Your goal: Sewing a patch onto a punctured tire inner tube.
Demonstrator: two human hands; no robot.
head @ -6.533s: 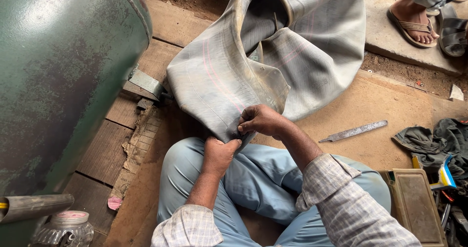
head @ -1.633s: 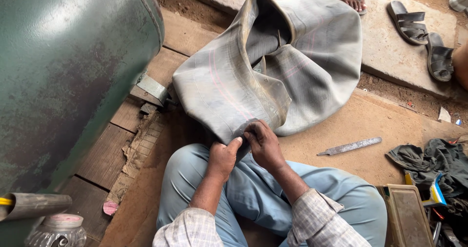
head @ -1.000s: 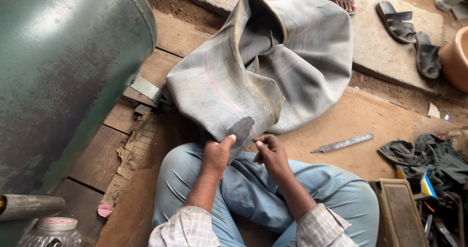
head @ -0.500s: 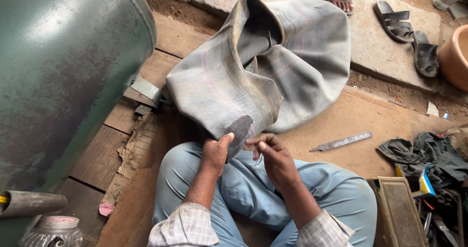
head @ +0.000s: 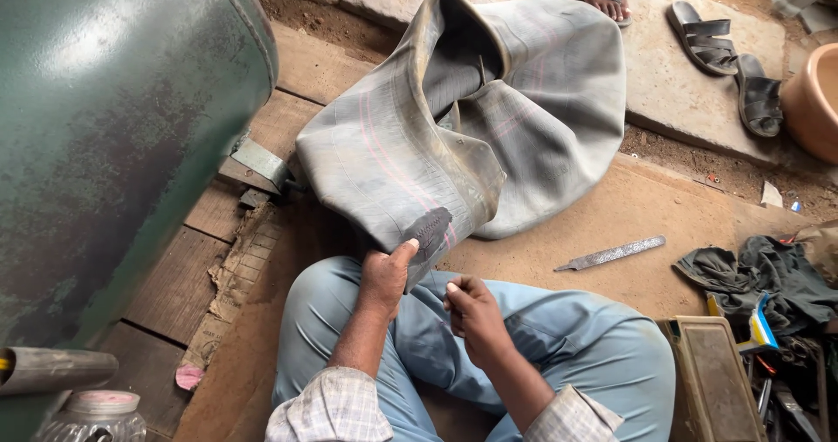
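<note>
Frame centre: my left hand (head: 384, 276) pinches the grey inner tube (head: 489, 137) at its dark roughened patch (head: 429, 229), steadying it on my lap; right hand (head: 471, 313), fingers curled, contents indiscernible

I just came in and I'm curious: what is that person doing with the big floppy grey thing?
A seated person's left hand pinches the edge of a big grey rubber inner tube, thumb beside a dark roughened patch. The right hand is curled just off it. A metal file lies apart on the board.
</note>
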